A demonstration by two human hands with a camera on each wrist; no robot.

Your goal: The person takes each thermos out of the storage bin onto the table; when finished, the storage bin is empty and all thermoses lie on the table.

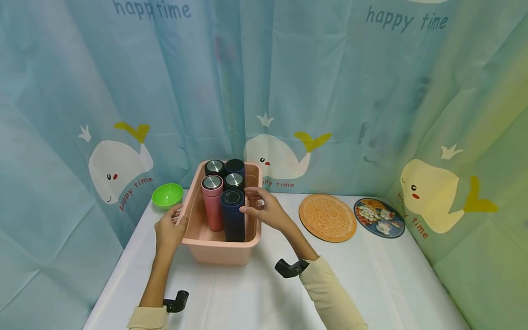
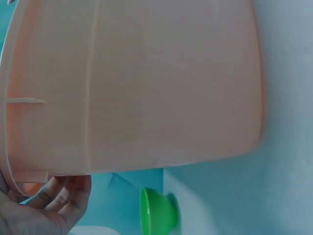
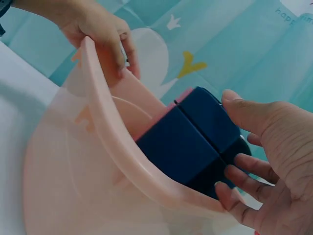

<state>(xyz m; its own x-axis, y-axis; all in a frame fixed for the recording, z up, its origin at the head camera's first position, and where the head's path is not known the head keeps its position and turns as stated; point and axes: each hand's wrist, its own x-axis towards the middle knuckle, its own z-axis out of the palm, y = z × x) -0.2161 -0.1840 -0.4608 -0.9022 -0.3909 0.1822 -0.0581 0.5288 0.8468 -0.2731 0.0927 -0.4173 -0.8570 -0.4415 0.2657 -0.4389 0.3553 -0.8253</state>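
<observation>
A pink plastic bin (image 1: 218, 255) stands on the table with several insulated bottles upright inside. My left hand (image 1: 170, 229) grips the bin's left rim, fingers curled over its edge; the left wrist view shows the curled fingers (image 2: 73, 200) under the rim. Nearest me in the bin is a dark blue bottle (image 1: 233, 220), and a pink bottle (image 1: 213, 208) stands to its left. Black-bodied and blue bottles with round lids are behind them. My right hand (image 1: 268, 211) is beside the dark blue bottle, its thumb (image 3: 239, 105) at the lid's edge and the other fingers loosely spread.
Left of the bin, a green bowl (image 1: 167, 196) sits near the table's back corner. On the right lie an orange round mat (image 1: 327, 217) and a patterned round mat (image 1: 379, 217). A blue curtain with whales (image 1: 198, 91) hangs behind the white table (image 1: 231, 298).
</observation>
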